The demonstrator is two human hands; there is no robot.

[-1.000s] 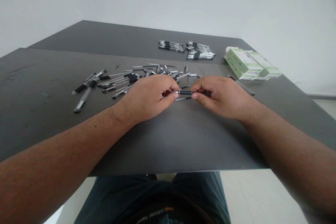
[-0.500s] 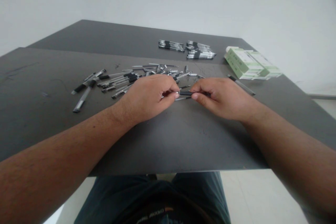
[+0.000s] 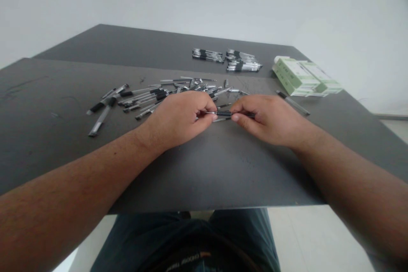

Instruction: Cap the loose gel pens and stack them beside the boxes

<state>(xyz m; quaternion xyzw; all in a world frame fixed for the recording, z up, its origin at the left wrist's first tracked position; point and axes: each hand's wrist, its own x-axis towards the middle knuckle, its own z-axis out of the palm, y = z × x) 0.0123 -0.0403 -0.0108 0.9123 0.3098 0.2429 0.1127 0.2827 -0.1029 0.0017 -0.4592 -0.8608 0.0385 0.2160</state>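
Note:
Between both hands, a pen [image 3: 224, 113] with a black grip lies level just over the table. My left hand [image 3: 188, 117] pinches its left end between thumb and forefinger, where a thin pale tip shows. My right hand [image 3: 264, 117] has its thumb and fingers closed round the other end, and the palm hides the rest. Behind and left of my left hand spreads a loose heap of pen parts [image 3: 146, 98], with black grips, clear barrels and thin refills. A thin refill [image 3: 222, 119] lies on the table beneath the held pen.
Bundled pens [image 3: 208, 55] and further pen stacks [image 3: 243, 66] lie at the back. Green and white boxes [image 3: 296, 77] stand at the right, with a single pen [image 3: 293, 103] in front. Several thick pens [image 3: 103, 115] lie at the left on the dark table [image 3: 204, 174].
Both hands stay almost in place. My right hand has shifted very slightly left, and a little more of the pale tip shows at my left fingers.

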